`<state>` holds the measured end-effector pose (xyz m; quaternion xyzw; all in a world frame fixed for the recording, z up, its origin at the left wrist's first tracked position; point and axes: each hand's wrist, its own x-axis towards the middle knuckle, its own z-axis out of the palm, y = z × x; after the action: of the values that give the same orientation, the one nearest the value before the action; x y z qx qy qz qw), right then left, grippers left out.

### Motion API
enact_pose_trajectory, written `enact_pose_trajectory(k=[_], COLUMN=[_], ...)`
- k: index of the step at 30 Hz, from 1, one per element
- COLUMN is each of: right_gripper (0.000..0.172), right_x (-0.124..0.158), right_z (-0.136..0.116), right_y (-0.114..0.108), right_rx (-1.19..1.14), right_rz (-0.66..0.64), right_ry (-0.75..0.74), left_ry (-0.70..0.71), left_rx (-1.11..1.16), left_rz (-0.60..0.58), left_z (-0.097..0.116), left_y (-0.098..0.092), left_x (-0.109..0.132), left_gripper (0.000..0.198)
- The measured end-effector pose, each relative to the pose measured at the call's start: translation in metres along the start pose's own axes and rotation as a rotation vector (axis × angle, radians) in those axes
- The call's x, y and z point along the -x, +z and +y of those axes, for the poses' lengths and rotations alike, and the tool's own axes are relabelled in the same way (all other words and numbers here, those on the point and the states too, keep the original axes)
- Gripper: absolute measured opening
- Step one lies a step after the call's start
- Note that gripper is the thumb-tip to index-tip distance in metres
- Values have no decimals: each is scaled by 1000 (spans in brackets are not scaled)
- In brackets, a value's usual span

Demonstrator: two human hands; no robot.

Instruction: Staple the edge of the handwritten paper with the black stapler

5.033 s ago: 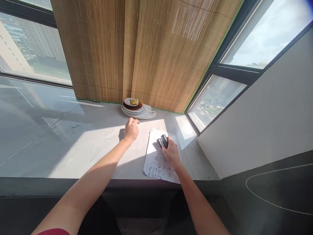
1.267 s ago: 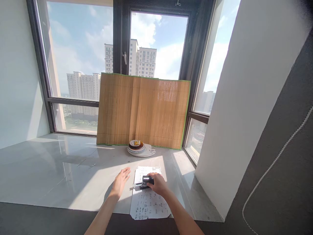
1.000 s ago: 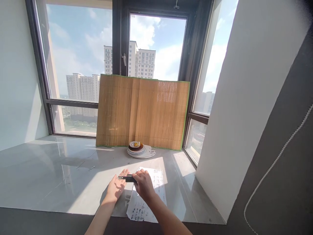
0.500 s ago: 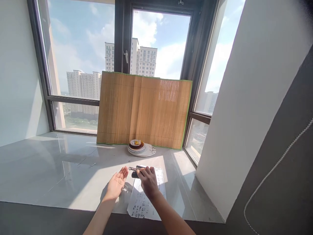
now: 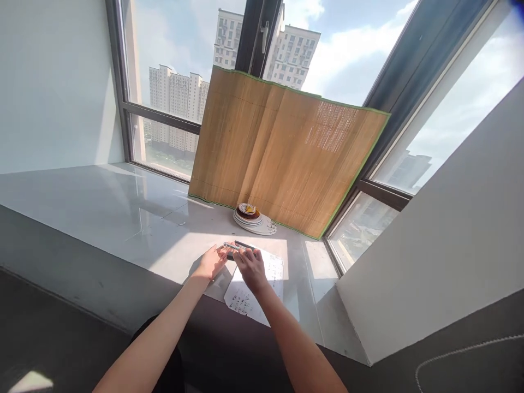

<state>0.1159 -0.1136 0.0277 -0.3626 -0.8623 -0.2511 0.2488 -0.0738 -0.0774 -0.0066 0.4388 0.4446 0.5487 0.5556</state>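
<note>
My right hand (image 5: pixel 250 267) is closed around a small black stapler (image 5: pixel 241 247), lifted just above the grey window ledge (image 5: pixel 123 207). The stapler is swung open, its metal rail pointing left. My left hand (image 5: pixel 212 261) is at that rail, fingertips pinched on its end. Under my right hand lies a sheet of paper (image 5: pixel 256 286) with handwriting, near the ledge's front edge.
A stack of plates (image 5: pixel 254 220) stands at the back of the ledge, against a bamboo mat (image 5: pixel 282 153) leaning on the window. A white wall (image 5: pixel 442 240) closes the right side. A dark floor lies below the ledge.
My right hand lifted the stapler off the paper and swung it open. My left hand turned from palm-up beside it to touching the rail. The view tilted and shifted left.
</note>
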Motion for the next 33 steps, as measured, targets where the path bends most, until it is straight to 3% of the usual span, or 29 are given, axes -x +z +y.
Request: enact_pose_trajectory(k=[4, 9, 11, 14, 17, 20, 24, 27, 30, 33], right_gripper=[40, 30, 32, 40, 46, 30, 15, 11, 8, 8], right_x=[11, 54, 71, 75, 45, 2, -31, -32, -24, -6], right_z=[6, 3, 4, 5, 1, -11, -29, -33, -28, -7], right_y=[-5, -1, 0, -4, -12, -14, 0, 14, 16, 2], right_rx=[-73, -258, -340, -373, -328, -470, -521, -565, -755, -871], right_rz=[-3, 80, 24, -74, -72, -142, -186, -107, 1, 95], right_ry=[167, 801, 926, 956, 865, 622, 546, 587, 659, 706], left_ry=[-91, -196, -282, -355, -400, -442, -384, -353, -377, -441], left_rx=[274, 612, 762, 831, 816, 762, 712, 686, 685, 682], left_rz=[-25, -49, -59, -85, -170, -265, -323, -344, -345, -216], left_z=[-9, -11, -10, -7, -8, -9, -8, -2, 4, 5], left_y=[-1, 0, 1, 4, 7, 10, 14, 15, 14, 11], left_x=[-2, 0, 1, 2, 4, 6, 10, 14, 17, 16], left_gripper=[52, 49, 46, 45, 46, 41, 36, 44, 51, 43])
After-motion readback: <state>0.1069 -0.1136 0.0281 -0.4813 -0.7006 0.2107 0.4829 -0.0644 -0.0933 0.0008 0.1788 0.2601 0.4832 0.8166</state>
